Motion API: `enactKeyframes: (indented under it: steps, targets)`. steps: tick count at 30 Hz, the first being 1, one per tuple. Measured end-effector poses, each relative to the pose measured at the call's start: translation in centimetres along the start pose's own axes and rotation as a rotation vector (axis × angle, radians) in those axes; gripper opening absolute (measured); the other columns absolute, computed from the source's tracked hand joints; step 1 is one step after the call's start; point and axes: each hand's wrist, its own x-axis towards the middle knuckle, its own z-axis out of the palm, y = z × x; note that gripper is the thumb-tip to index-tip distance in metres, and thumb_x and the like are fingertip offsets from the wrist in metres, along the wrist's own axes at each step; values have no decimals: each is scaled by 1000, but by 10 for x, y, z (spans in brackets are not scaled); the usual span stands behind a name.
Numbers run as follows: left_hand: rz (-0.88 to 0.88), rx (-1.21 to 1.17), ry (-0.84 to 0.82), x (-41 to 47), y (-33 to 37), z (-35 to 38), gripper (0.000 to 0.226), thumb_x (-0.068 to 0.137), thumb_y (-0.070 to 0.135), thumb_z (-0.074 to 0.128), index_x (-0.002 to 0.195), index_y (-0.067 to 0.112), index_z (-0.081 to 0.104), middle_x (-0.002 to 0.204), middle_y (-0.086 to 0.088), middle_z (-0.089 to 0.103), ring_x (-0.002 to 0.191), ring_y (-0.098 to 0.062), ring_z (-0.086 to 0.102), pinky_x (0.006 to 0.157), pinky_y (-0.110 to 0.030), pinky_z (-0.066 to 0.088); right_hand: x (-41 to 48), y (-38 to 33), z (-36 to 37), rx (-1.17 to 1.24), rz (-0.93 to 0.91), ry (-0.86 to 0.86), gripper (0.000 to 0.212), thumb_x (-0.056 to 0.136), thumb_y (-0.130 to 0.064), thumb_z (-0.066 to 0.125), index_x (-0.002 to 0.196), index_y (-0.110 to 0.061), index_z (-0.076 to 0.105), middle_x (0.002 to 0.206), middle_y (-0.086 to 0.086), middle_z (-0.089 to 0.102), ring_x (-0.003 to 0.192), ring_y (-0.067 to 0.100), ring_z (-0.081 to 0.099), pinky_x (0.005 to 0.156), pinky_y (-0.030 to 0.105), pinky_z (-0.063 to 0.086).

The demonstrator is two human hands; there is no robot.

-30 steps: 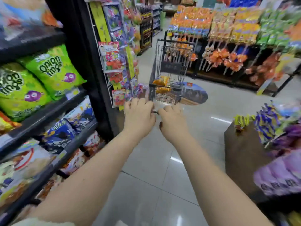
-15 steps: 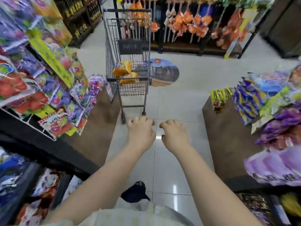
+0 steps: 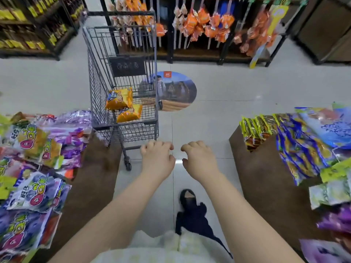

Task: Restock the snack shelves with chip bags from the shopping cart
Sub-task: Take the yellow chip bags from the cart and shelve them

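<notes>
Since half a second earlier the person had stepped nearer the grey wire shopping cart (image 3: 98,76), which loomed larger and further left in the head view. A dark shoe (image 3: 190,201) had swung forward between the arms.

Two orange crinkled-foil chip bags (image 3: 119,98) lay on the basket floor toward its near end, one overlapping the other. Both were puffed with air and looked undamaged, light and slippery, probably easy to crush if squeezed. No other stock showed in the basket.

The left hand (image 3: 157,158) and right hand (image 3: 199,160) were side by side just short of the cart's near end, fingers curled under and holding nothing. Whether the left knuckles brushed the lower frame bar could not be told.

I judged this the walk-up to fetch more stock, with little left to shelve. The next move would call for a reach over the near rim and down to grip a bag by its top seam.

A brown display surface (image 3: 262,177) heaped with blue and yellow packets (image 3: 303,145) stood on the right. Purple sweet packs (image 3: 38,188) lay on the left.
</notes>
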Motion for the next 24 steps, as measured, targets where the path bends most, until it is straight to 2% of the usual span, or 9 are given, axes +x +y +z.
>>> enactKeyframes:
  steps: [3, 9, 15, 19, 24]
  targets:
    - [-82, 4, -12, 60, -6, 6, 30, 90, 27, 50, 119, 31, 58, 121, 4, 56, 119, -23, 41, 97, -40, 27, 71, 14, -2, 6, -87, -37, 33, 91, -20, 52, 124, -18, 55, 127, 2, 55, 123, 27, 40, 97, 37, 35]
    - [-297, 12, 72, 174, -20, -17, 27, 88, 29, 54, 114, 28, 62, 116, 1, 60, 116, -25, 46, 95, -41, 32, 208, 30, -30, -2, -277, -76, 32, 90, -22, 54, 122, -20, 57, 125, 2, 57, 121, 26, 42, 95, 38, 38]
    - [-523, -6, 121, 238, -73, -37, 26, 88, 31, 57, 113, 29, 62, 114, 2, 59, 115, -27, 46, 96, -45, 35, 319, 23, -39, 114, -358, -91, 31, 88, -19, 58, 119, -19, 63, 120, 3, 62, 116, 27, 49, 98, 41, 42]
    - [-625, -23, 75, 273, -115, -36, 30, 87, 31, 56, 116, 29, 61, 117, 1, 59, 116, -28, 46, 96, -43, 35, 379, -5, -18, 80, -475, -184, 32, 90, -21, 59, 122, -21, 61, 122, 0, 61, 117, 24, 48, 97, 39, 44]
    - [-687, -38, -37, 333, -169, -32, 29, 88, 33, 53, 115, 26, 59, 116, -3, 59, 114, -30, 48, 93, -45, 37, 463, -49, -13, 42, -519, -310, 33, 89, -22, 59, 122, -22, 59, 120, 3, 58, 118, 25, 47, 94, 38, 44]
